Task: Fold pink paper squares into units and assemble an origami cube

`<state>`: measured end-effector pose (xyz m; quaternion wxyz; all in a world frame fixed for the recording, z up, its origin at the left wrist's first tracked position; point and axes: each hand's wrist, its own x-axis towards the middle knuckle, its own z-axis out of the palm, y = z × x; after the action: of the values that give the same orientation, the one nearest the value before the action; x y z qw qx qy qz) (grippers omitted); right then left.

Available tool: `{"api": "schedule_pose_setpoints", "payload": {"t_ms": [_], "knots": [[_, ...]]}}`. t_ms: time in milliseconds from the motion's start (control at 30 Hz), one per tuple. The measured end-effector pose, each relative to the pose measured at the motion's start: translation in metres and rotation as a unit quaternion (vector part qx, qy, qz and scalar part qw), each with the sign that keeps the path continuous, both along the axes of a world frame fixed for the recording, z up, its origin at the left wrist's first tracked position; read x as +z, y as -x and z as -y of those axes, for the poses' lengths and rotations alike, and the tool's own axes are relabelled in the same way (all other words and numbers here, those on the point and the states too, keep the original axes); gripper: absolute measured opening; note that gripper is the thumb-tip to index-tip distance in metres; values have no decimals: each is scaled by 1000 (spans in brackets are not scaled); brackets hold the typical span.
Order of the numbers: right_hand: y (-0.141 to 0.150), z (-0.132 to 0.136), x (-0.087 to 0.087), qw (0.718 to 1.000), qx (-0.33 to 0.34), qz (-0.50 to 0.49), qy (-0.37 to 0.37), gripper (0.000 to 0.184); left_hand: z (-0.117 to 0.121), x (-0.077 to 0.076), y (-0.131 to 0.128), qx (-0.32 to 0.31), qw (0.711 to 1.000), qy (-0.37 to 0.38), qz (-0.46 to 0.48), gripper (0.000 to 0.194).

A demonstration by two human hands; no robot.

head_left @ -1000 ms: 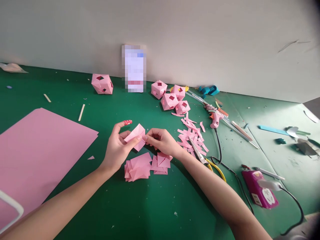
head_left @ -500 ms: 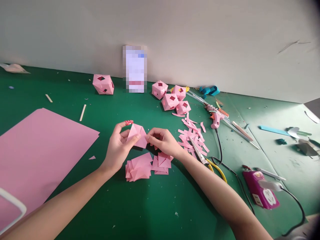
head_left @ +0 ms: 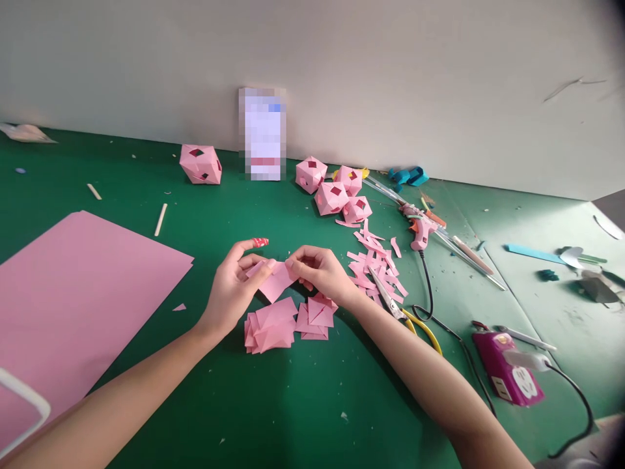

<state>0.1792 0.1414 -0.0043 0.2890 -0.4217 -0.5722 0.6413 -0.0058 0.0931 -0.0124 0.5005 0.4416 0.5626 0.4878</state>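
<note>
A small folded piece of pink paper (head_left: 274, 284) is pinched between both hands at the middle of the table. My left hand (head_left: 227, 285) grips its left side with thumb and fingers; a red patterned wrap covers one fingertip. Its right upper corner is between the thumb and fingers of my right hand (head_left: 322, 273). Just below lies a loose pile of pink paper pieces (head_left: 271, 329). To the right of that pile, under my right hand, sits a smaller stack of folded pink squares (head_left: 315, 319).
Large pink sheets (head_left: 88, 293) lie at left. Paper scraps (head_left: 375, 260), scissors (head_left: 390, 303), a corded glue gun (head_left: 420, 231) and a purple power socket (head_left: 510, 368) are at right. Pink paper polyhedra (head_left: 332, 197) and a blurred, phone-like screen (head_left: 263, 133) stand near the wall.
The folded paper has turned in my hands; its pointed top has gone down and a corner now points toward the pile. My right fingers have shifted slightly along its edge.
</note>
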Motion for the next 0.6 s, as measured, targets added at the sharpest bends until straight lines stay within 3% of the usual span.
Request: {"api": "schedule_pose_setpoints", "payload": {"t_ms": [200, 400, 600], "knots": [[0, 0, 0, 1000, -16, 3, 12, 35, 0, -2, 1, 4, 1000, 4, 11, 51], [-1, 1, 5, 999, 28, 22, 9, 38, -2, 2, 0, 54, 998, -2, 40, 48], [1, 1, 2, 1000, -23, 3, 14, 40, -1, 2, -1, 20, 1000, -10, 20, 41]]}}
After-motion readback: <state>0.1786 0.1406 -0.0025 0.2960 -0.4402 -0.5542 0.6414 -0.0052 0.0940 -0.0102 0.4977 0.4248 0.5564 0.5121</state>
